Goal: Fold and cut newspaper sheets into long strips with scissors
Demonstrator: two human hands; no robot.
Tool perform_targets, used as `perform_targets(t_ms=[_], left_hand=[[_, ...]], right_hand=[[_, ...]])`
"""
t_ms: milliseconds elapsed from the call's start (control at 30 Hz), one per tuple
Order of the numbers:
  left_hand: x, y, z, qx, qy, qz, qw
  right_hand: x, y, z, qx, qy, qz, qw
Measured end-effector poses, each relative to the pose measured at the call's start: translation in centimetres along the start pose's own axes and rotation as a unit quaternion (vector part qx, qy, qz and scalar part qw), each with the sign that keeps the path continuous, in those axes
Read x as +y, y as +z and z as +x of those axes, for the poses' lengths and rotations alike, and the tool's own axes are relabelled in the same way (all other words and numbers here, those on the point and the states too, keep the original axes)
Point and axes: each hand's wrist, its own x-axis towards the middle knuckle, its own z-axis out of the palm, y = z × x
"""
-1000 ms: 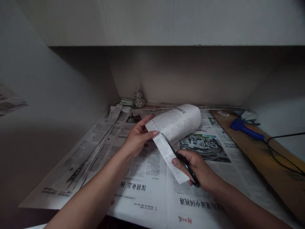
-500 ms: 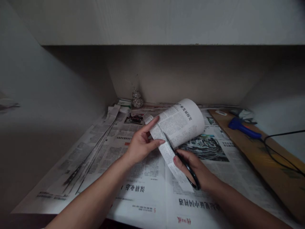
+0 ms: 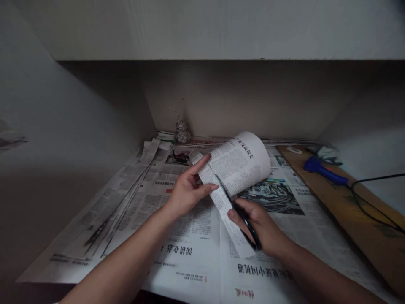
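A sheet of printed newspaper, its far part curled over into a roll, is held above the table by my left hand. The thumb lies on top of the sheet near its left edge, with the index finger stretched along it. In my right hand is a pair of black-handled scissors, the blades pointing up and left into the paper. A narrow strip of the sheet hangs down to the left of the blades, partly cut from the rest.
Newspaper pages cover the table. Cut paper strips lie at the left. A small woven ornament stands at the back. On cardboard at the right rests a blue glue gun with a black cable. A shelf edge overhangs.
The scissors have moved slightly up and left along the paper, and their handles have come closer together. My left hand has hardly moved.
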Motion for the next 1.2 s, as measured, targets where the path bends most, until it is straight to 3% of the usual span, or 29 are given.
perform_targets(t_ms=[267, 633, 1200], left_hand=[[0.1, -1.2, 0.7, 0.076, -0.037, -0.027, 0.996], [0.6, -0.2, -0.1, 0.004, 0.045, 0.02, 0.999], [0.8, 0.0, -0.3, 0.021, -0.011, -0.017, 1.0]], right_hand=[[-0.4, -0.5, 0.0, -0.013, 0.003, -0.039, 0.999], [-0.5, 0.0, 0.0, -0.012, 0.005, -0.008, 1.0], [0.0, -0.1, -0.1, -0.009, -0.016, -0.001, 1.0]])
